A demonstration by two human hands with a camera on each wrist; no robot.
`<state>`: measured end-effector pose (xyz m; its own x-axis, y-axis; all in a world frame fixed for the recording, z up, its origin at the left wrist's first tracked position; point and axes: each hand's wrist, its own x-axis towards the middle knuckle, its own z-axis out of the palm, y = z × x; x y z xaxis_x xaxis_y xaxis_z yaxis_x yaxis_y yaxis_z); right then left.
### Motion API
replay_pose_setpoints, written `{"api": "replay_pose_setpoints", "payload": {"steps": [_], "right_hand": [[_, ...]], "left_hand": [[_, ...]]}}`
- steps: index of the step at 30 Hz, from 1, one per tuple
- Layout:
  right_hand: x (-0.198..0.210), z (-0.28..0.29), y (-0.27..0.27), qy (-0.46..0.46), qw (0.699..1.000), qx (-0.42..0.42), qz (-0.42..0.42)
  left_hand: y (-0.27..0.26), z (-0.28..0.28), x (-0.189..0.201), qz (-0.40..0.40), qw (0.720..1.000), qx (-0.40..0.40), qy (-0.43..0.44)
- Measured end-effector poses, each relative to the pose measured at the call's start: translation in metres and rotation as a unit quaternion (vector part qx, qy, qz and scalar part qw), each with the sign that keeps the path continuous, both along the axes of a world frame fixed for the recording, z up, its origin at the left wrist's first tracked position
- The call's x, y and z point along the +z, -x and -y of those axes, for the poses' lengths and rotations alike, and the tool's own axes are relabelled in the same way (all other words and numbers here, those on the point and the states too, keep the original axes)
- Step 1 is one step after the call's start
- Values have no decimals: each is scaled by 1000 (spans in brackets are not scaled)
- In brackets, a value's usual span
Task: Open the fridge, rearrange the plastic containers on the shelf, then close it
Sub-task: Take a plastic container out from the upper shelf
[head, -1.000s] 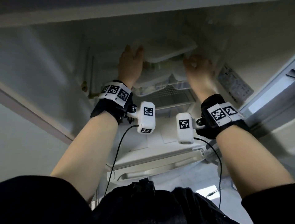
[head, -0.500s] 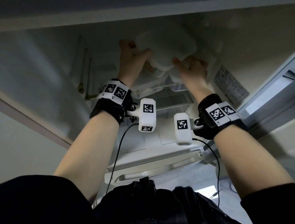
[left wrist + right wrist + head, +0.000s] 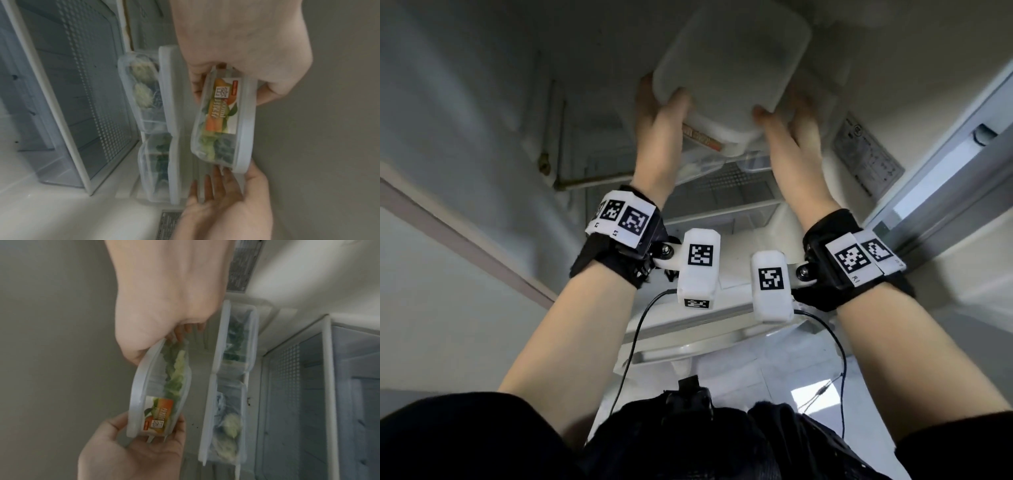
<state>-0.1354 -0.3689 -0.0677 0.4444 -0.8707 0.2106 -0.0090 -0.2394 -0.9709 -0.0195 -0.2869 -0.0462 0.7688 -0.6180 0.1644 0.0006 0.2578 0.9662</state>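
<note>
White fridge interior fills the field, its door open and its pale walls rising on both sides of your arms. Below the upper compartment sits a perforated drawer front, seen in both wrist views as a dotted panel in a white frame. On the shelf stand two lidded plastic containers side by side: one holding pale, cauliflower-like pieces, the other holding dark green leaves. Their lids form one continuous pale edge facing your hands.

You hold a third lidded container lifted clear of the shelf and apart from those two. Its translucent walls show green and pale vegetables, and an orange printed label runs along one side. From the head view its white lid faces you, tilted.

Your left hand grips the left end of the lifted container, thumb curled over the lid rim and fingers wrapped beneath the base. Your right hand grips the opposite end likewise, thumb on the lid and fingers extended under the base. Both hands are partly closed around the container.

A grey printed sticker is fixed to the right inner wall.

Each wrist carries a black strap with square coded markers and a small white camera housing.
</note>
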Motion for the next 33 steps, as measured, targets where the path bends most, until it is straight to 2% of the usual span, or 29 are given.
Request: {"api": "replay_pose_setpoints", "payload": {"steps": [3, 10, 14, 18, 22, 29, 33], "right_hand": [[-5, -10, 16, -27, 999, 11, 14], [-25, -38, 69, -54, 997, 38, 33], [-42, -50, 96, -76, 996, 40, 37], [-58, -67, 114, -89, 995, 50, 4], [-81, -68, 122, -115, 993, 22, 6], [-112, -59, 110, -159, 982, 34, -101], [-118, -50, 94, -177, 975, 38, -125]], "left_hand": [[13, -12, -4, -35, 999, 4, 15], [63, -42, -27, 5, 999, 19, 33], [90, -60, -48, -15, 1000, 19, -3], [106, -79, -69, -18, 999, -8, -51], [108, -93, -87, -41, 994, -21, -98], [87, -84, -119, -121, 975, 1, -188], [67, -65, -126, -143, 968, -12, -206]]}}
